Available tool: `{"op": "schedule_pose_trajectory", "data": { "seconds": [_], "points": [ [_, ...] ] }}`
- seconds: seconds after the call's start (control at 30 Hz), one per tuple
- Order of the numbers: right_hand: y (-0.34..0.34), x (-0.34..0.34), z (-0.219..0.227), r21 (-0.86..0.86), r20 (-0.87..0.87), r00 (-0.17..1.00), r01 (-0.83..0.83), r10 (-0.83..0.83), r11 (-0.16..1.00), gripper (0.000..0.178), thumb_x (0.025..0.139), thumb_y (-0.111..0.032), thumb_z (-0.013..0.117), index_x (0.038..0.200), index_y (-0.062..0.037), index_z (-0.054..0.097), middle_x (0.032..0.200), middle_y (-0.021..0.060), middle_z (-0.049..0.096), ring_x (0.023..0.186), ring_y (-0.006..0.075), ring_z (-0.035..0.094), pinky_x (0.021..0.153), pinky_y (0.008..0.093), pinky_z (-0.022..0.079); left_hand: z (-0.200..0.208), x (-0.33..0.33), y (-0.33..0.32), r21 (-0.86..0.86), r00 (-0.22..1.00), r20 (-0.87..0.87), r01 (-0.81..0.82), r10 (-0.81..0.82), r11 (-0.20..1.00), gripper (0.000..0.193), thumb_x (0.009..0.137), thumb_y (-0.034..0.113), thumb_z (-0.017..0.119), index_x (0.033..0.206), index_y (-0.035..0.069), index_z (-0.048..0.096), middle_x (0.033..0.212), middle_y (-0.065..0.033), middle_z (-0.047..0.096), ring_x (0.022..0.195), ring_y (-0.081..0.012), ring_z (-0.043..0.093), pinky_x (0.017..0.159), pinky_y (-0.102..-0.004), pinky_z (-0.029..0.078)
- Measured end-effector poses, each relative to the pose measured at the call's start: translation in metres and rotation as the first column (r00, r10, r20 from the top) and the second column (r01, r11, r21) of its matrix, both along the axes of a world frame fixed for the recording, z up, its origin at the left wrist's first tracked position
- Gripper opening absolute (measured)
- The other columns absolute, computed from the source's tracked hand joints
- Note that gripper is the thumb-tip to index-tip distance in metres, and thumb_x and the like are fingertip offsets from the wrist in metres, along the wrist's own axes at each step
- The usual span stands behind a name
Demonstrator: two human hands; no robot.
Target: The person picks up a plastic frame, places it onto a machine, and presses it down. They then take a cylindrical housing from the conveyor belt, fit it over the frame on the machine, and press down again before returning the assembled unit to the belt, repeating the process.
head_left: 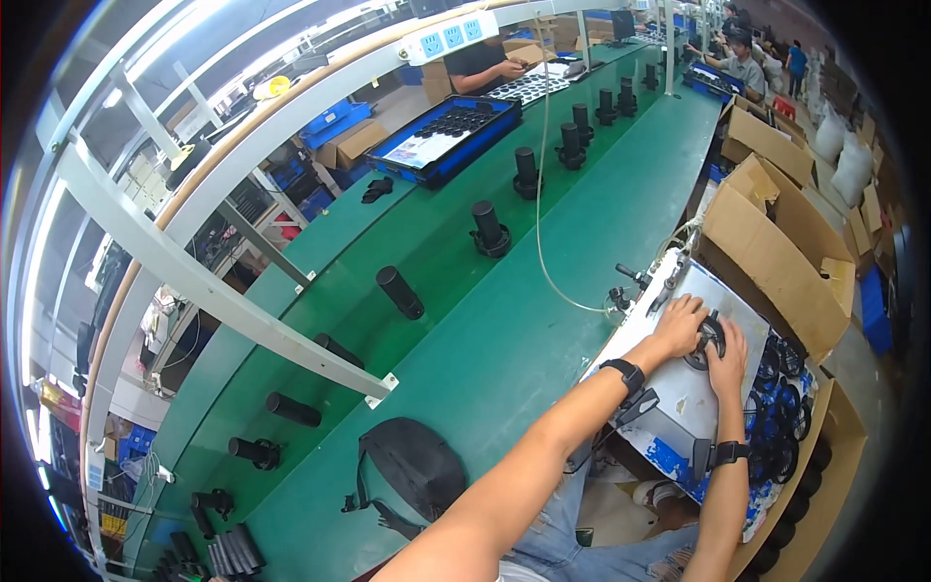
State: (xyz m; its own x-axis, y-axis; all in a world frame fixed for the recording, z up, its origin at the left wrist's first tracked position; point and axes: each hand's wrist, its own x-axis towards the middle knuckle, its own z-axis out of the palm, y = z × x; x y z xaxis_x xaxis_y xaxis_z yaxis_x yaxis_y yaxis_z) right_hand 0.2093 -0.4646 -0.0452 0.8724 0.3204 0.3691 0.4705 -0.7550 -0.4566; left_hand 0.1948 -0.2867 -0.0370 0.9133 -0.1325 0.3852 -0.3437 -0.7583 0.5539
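- Forearms [548,451], mine: two, bare.
- Left hand [682,327] and right hand [727,359]: closed round one black ring part [715,337] on the metal plate [742,301]; apparently mid-work.
- Black rings [779,444]: heaped at my right; done or waiting, I cannot tell.

A black ring-shaped part [715,336] is held by the left-hand grip [682,327] and the right-hand grip [727,359] at a metal plate [745,312]. Black cylinders [399,293] are spaced along a green belt [448,262], and a black bag [417,472] is laid on the desk [524,369].
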Motion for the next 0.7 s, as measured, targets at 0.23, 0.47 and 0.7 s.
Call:
{"op": "schedule_pose_trajectory", "data": {
  "seconds": [0.23,0.47,0.7],
  "points": [
    [0.011,-0.022,0.008,-0.055,-0.024,0.998,0.052,-0.054,0.997,0.059,0.088,-0.038,0.059,0.136,-0.0063,0.046,0.135,0.0173,0.049,0.129,0.0399,0.039,0.108,0.0489,0.028,0.005,0.001,0.005,0.1,0.977,-0.179,0.135,-0.115,0.986,0.053,0.091,0.022,0.051,0.14,0.008,0.039,0.147,-0.0116,0.036,0.14,-0.0361,0.025,0.115,-0.0509,0.018],
    [0.011,-0.021,0.005,-0.131,-0.053,0.998,-0.03,0.023,0.991,0.079,0.087,-0.045,0.059,0.144,0.0007,0.03,0.144,0.0221,0.036,0.136,0.0409,0.029,0.112,0.0483,0.02,0.011,-0.004,0.011,0.016,0.981,-0.148,0.131,-0.127,0.991,0.048,0.095,0.028,0.044,0.137,0.005,0.043,0.142,-0.0133,0.044,0.139,-0.0328,0.03,0.114,-0.0521,0.019],
    [0.013,-0.014,0.03,-0.309,-0.139,0.989,-0.082,0.04,0.947,0.086,0.082,-0.047,0.062,0.143,0.0029,0.029,0.145,0.0214,0.036,0.136,0.0408,0.029,0.112,0.0487,0.02,0.014,-0.038,0.005,-0.156,0.987,-0.147,0.033,-0.056,0.987,0.054,0.099,0.036,0.036,0.135,-0.004,0.043,0.135,-0.0224,0.05,0.134,-0.0354,0.037,0.113,-0.0493,0.022]
  ]
}}
